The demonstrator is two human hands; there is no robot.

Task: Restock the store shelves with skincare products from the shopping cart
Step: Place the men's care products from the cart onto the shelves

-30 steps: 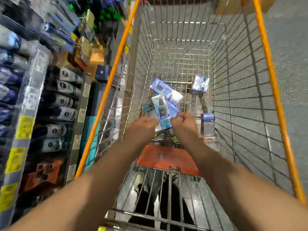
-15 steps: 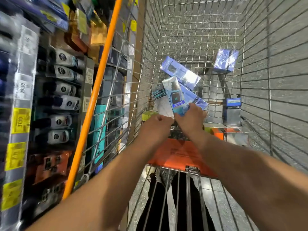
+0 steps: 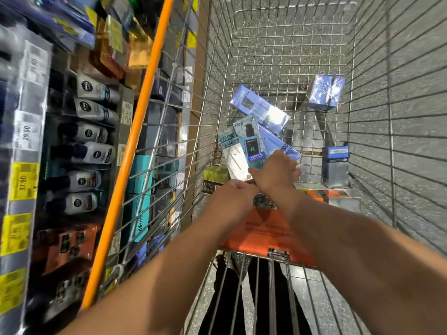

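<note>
Store shelves (image 3: 79, 146) of dark bottles filled the frame's left, beside our wire shopping cart (image 3: 278, 56); at centre our right hand (image 3: 274, 174) grasped a teal skincare box (image 3: 251, 141), our left hand (image 3: 232, 197) pinched a white box (image 3: 233, 158); blue boxes (image 3: 260, 110) lay behind them.

"nivea" on grey tubes (image 3: 95, 89); "men" and "h" on pale blue carton (image 3: 251, 141); "men" on teal shelf box (image 3: 141, 223); yellow tag (image 3: 23, 181) "37.90"; grey tag (image 3: 26, 134) "29.50".
</note>
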